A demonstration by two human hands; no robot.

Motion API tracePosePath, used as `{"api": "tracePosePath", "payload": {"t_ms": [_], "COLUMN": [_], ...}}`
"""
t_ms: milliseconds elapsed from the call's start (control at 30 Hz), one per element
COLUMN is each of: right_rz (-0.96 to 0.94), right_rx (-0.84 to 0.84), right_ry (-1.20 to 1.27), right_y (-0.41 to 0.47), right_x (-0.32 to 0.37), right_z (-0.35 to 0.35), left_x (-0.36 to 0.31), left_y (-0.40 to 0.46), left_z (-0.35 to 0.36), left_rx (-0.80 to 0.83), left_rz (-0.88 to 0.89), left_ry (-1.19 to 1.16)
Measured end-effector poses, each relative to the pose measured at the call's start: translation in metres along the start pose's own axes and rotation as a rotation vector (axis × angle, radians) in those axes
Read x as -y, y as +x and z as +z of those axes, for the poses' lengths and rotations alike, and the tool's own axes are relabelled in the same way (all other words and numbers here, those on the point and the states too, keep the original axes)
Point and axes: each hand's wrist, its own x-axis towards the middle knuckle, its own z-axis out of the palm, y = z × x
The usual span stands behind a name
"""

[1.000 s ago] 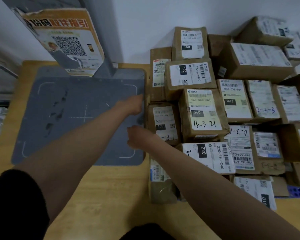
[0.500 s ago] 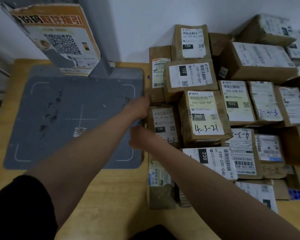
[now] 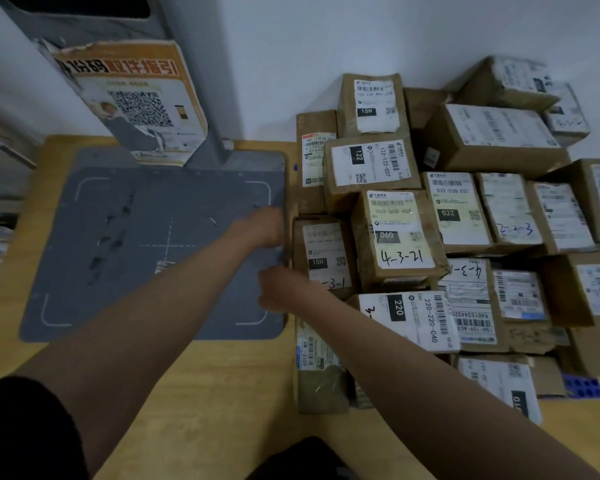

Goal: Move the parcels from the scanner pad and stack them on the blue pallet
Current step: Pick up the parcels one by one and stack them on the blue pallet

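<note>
cardboard 15h parcel point(image 3: 323, 254): both hands' grip unchanged, left hand point(image 3: 262, 225), right hand point(image 3: 281, 289).

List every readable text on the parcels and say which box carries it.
"060" and handwritten "4-3-21": centre parcel.
"122", "122-122-007": parcel behind it.
"15H": rear upright parcel.
"15H": parcel by the hands.
"032", "032-038-E01": parcel to the right.
"220", "220-220-C40": front parcel.
Other labels are too blurred to read.
</note>
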Motion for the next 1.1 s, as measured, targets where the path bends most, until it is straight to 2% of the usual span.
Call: {"api": "tracePosePath", "payload": {"t_ms": [200,433,567,667,767,833,1100], "right_rz": [-0.025,0.022,0.144,0.202,0.221,0.221,0.201], "right_rx": [-0.079,-0.162,-0.083,-0.042,-0.071,-0.1,-0.111], "right_ry": [-0.006,0.04,0.031,0.065,0.071,0.079,0.14], "right_y": [-0.051,-0.114,-0.145,-0.164,-0.177,-0.182,-0.189], "right_x": [0.013,0.013,0.005,-0.006,-0.015,-0.019,-0.033], "right_z": [0.007,0.058,0.094,0.115,0.123,0.127,0.129], "left_x": [0.029,0.008,-0.02,-0.045,-0.067,-0.078,-0.085], "left_y": [-0.065,-0.15,-0.185,-0.199,-0.203,-0.204,-0.199], "left_z": [0.017,0.064,0.097,0.114,0.124,0.13,0.135], "left_rx": [0.022,0.137,0.225,0.279,0.223,0.17,0.152], "left_rz": [-0.044,-0.018,0.016,0.007,0.046,0.073,0.065], "left_ry": [0.065,0.036,0.026,-0.135,-0.256,-0.246,-0.233]}}
